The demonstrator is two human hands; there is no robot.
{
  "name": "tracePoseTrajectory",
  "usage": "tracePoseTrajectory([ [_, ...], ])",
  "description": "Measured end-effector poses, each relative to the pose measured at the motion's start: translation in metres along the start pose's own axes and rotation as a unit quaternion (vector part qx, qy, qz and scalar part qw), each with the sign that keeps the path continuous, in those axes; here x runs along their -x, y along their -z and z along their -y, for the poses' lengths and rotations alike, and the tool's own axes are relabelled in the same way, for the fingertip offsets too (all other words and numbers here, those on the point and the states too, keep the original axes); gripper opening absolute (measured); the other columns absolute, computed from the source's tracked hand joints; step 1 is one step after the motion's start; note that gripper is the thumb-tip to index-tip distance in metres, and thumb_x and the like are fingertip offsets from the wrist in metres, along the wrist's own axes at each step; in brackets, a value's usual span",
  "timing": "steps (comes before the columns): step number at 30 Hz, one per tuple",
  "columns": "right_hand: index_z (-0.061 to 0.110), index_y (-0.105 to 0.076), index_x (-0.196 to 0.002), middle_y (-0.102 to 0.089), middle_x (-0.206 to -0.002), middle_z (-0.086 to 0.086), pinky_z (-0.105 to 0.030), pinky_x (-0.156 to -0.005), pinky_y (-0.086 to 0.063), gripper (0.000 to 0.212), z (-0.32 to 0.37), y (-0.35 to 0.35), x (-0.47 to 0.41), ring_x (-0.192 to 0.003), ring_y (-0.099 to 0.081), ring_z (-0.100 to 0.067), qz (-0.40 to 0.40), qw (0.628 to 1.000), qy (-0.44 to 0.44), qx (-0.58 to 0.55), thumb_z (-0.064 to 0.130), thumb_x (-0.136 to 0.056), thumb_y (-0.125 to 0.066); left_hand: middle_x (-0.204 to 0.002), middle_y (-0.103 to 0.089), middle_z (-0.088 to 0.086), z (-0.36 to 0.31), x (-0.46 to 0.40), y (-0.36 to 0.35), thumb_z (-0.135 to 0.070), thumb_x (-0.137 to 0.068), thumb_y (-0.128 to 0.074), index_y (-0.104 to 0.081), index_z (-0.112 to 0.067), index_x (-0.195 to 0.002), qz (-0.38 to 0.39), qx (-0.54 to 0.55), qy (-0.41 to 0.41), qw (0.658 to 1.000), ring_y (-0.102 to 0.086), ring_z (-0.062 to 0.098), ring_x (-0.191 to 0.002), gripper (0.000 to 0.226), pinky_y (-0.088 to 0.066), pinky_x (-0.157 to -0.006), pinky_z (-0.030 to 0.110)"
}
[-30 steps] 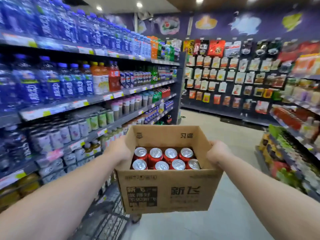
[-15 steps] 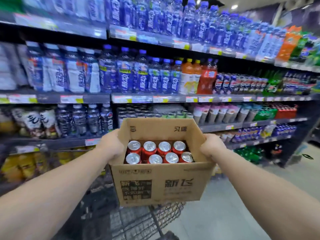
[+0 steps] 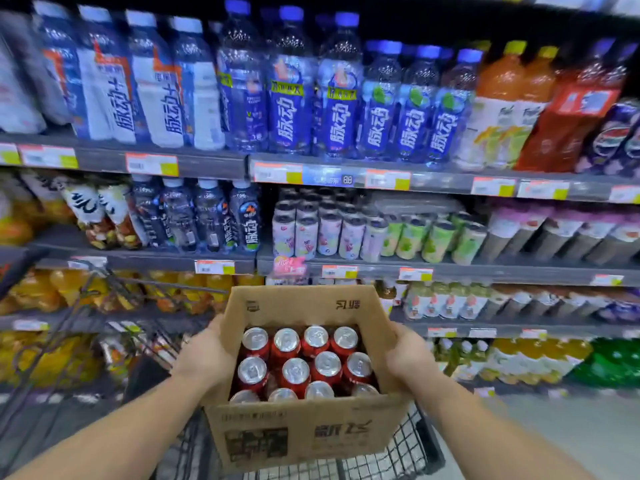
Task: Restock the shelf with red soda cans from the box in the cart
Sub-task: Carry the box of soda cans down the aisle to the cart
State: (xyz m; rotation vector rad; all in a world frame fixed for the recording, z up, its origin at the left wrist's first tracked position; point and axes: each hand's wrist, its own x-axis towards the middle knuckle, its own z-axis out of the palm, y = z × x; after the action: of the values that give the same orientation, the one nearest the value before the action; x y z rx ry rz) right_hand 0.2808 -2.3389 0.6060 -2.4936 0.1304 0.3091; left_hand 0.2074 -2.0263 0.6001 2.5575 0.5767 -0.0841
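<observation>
We hold the cardboard box (image 3: 304, 434) between both hands, above the wire cart (image 3: 412, 441) and facing the drinks shelf (image 3: 450, 271). Our left hand (image 3: 204, 358) presses on the box's left wall and our right hand (image 3: 405, 355) on its right wall, each grip clasped on the cardboard with the fingertips hidden behind or under it. The red soda cans (image 3: 301, 362) stand upright inside, silver tops up, in rows running away from us, so their long axis is vertical and they lie between the two grips, about equally near to either hand. The shelf lies straight ahead and above the box. We judge that no hand can take a can until the box rests somewhere; once one grip is freed, it would reach down onto a can top from above.
</observation>
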Motion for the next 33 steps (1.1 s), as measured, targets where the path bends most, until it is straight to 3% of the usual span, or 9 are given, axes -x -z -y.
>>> tracePoseTrajectory([
  [3,0.036,-0.055,-0.106,-0.064,-0.087,0.002,-0.030,-0.067,-0.048,0.016,-0.025,-0.022,-0.028,-0.078,-0.060,-0.023,0.031,0.999,0.008,0.018,0.035,-0.090,-0.049,-0.112,-0.067,0.002,0.007,0.003,-0.046,-0.053,-0.075,-0.044,-0.035,-0.040,-0.130,0.004,0.039,0.044,0.998,-0.064,0.030,-0.099,0.058,-0.048,-0.078,0.034],
  [5,0.041,-0.054,-0.111,-0.064,-0.086,0.004,-0.028,-0.062,-0.042,0.021,-0.043,-0.038,-0.043,-0.075,-0.058,-0.022,0.035,0.999,0.008,0.034,0.039,-0.091,-0.048,-0.110,-0.067,0.001,0.011,0.004,-0.075,-0.057,-0.075,-0.039,-0.033,-0.045,-0.130,0.006,0.061,0.082,0.995,-0.064,0.030,-0.098,0.057,-0.045,-0.075,0.032],
  [9,0.038,-0.055,-0.117,-0.070,-0.093,0.004,-0.032,-0.068,-0.049,0.028,-0.079,-0.074,-0.063,-0.077,-0.061,-0.022,0.034,0.999,-0.008,0.013,0.046,-0.090,-0.050,-0.113,-0.066,0.003,0.022,-0.005,-0.123,-0.050,-0.083,-0.046,-0.020,-0.051,-0.139,0.015,0.054,0.107,0.993,-0.063,0.032,-0.100,0.062,-0.050,-0.082,0.037],
  [14,0.043,-0.048,-0.128,-0.069,-0.090,0.004,-0.028,-0.061,-0.046,0.036,-0.115,-0.115,-0.076,-0.069,-0.056,-0.018,0.028,0.999,-0.025,-0.001,0.045,-0.092,-0.050,-0.117,-0.063,0.006,0.036,-0.019,-0.168,-0.039,-0.088,-0.047,-0.011,-0.045,-0.146,0.012,0.018,0.137,0.990,-0.063,0.031,-0.101,0.068,-0.044,-0.076,0.034],
  [17,0.042,-0.045,-0.128,-0.062,-0.081,0.007,-0.030,-0.061,-0.049,0.037,-0.130,-0.143,-0.078,-0.067,-0.055,-0.019,0.017,0.999,-0.041,0.011,0.038,-0.092,-0.050,-0.108,-0.067,0.008,0.054,-0.025,-0.200,-0.033,-0.090,-0.046,-0.002,-0.048,-0.146,0.011,0.008,0.168,0.986,-0.065,0.031,-0.094,0.073,-0.049,-0.076,0.033],
  [20,0.042,-0.041,-0.134,-0.065,-0.081,0.004,-0.027,-0.056,-0.039,0.044,-0.137,-0.166,-0.081,-0.066,-0.056,-0.022,0.007,0.999,-0.032,0.041,0.029,-0.093,-0.051,-0.104,-0.068,0.010,0.070,-0.028,-0.225,-0.026,-0.090,-0.047,0.001,-0.042,-0.149,0.015,-0.013,0.198,0.980,-0.065,0.031,-0.091,0.077,-0.046,-0.073,0.034],
  [25,0.043,-0.041,-0.123,-0.058,-0.082,0.008,-0.030,-0.061,-0.038,0.029,-0.128,-0.165,-0.087,-0.064,-0.051,-0.018,0.025,0.998,-0.043,0.045,0.037,-0.095,-0.046,-0.094,-0.070,0.004,0.082,-0.033,-0.233,-0.030,-0.087,-0.055,0.003,-0.041,-0.148,0.036,0.020,0.176,0.983,-0.063,0.026,-0.071,0.085,-0.051,-0.066,0.034],
  [30,0.038,-0.036,-0.133,-0.067,-0.099,0.004,-0.040,-0.070,-0.054,0.042,-0.127,-0.162,-0.081,-0.077,-0.063,-0.022,0.043,0.998,-0.049,0.003,0.029,-0.094,-0.050,-0.125,-0.061,0.004,0.078,-0.031,-0.225,-0.028,-0.080,-0.072,0.014,-0.035,-0.148,0.083,0.142,0.195,0.967,-0.062,0.027,-0.106,0.110,-0.051,-0.091,0.047],
  [33,0.025,-0.032,-0.143,-0.057,-0.128,-0.006,-0.046,-0.093,-0.049,0.061,-0.119,-0.155,-0.075,-0.110,-0.056,-0.026,0.002,1.000,-0.019,0.010,0.025,-0.089,-0.062,-0.139,-0.047,0.007,0.069,-0.031,-0.212,-0.036,-0.078,-0.074,0.006,-0.036,-0.149,0.021,0.143,0.193,0.970,-0.052,0.028,-0.120,0.107,-0.046,-0.098,0.049],
])
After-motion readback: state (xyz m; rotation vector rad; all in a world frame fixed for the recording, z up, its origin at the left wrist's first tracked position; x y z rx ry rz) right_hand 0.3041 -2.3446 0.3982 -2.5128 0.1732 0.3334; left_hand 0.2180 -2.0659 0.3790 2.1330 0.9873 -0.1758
